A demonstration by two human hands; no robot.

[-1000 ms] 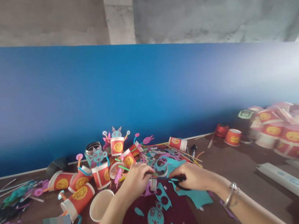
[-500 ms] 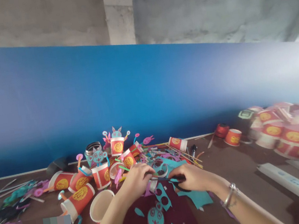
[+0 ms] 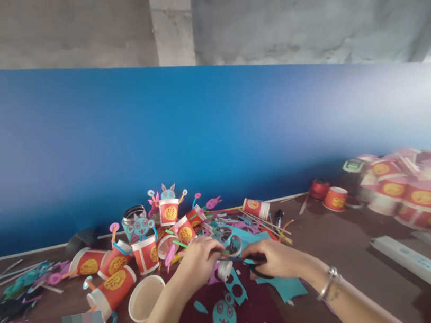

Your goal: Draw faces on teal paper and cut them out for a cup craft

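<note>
Evidently, right hand (image 3: 279, 257) curled round scissors (image 3: 255, 258), over desk (image 3: 331, 244) between hands; left hand (image 3: 200, 261) pinching small piece (image 3: 224, 254), too blurred to identify. Scissors probably light, stiff; best held by handle loops.

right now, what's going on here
The person's right hand has dark scissors in its grip, blades toward the left hand, whose hold is unclear. Closer in, a teal paper face lies on a dark red mat. Red cups, some with paper figures, crowd the left; a pile of cups stands at right.
</note>
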